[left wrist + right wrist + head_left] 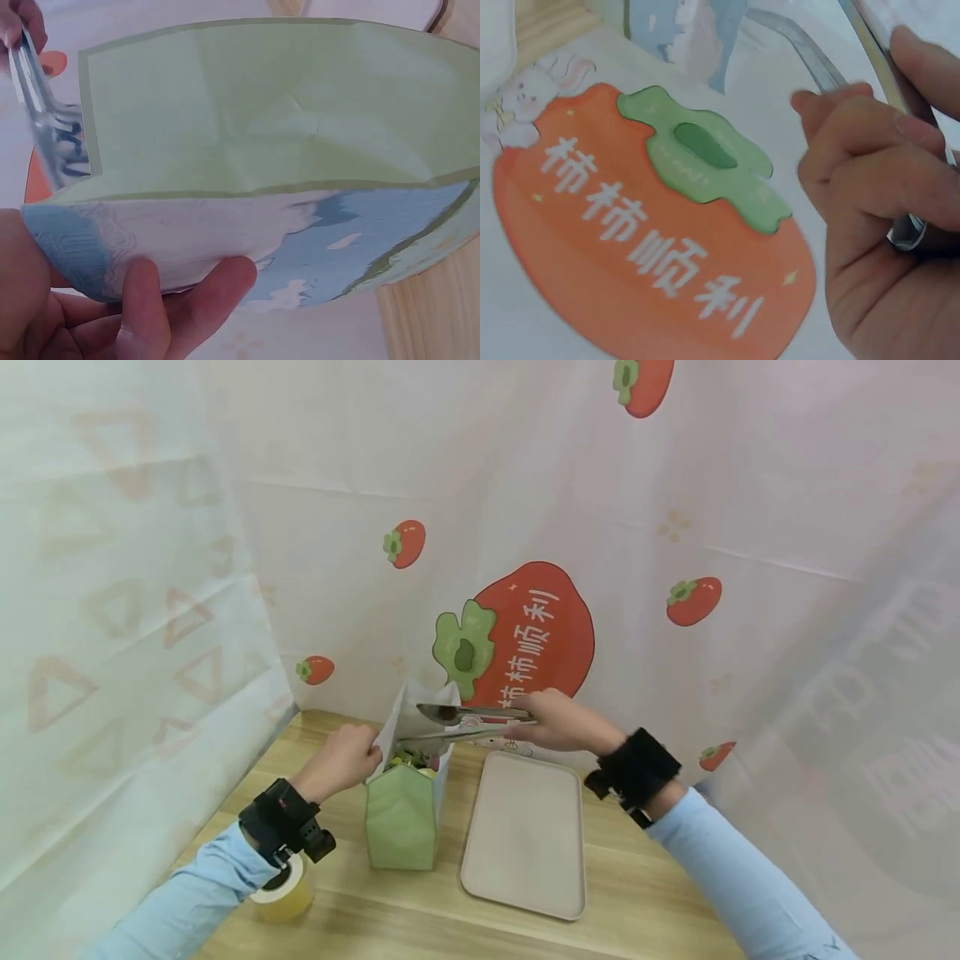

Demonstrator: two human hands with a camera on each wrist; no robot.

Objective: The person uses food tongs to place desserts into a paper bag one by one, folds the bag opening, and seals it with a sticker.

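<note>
A paper bag (401, 822) with a light green side stands upright on the table, its mouth open. Green and yellowish pieces (411, 760) show inside it. My left hand (341, 762) holds the bag's upper edge at the left; the left wrist view has those fingers (225, 289) lying against its blue and white painted side. In my right hand (558, 722) is a pair of metal tongs (442, 714), gripped near the handle end. The tongs' two arms are spread, one end over the bag's mouth and the other overlapping its opening.
Right of the bag lies a beige rectangular tray (525, 835) on the wooden table (352, 918). A roll of yellowish tape (285, 897) sits near my left forearm. Behind and to the left hangs a white curtain (315, 568) printed with persimmons.
</note>
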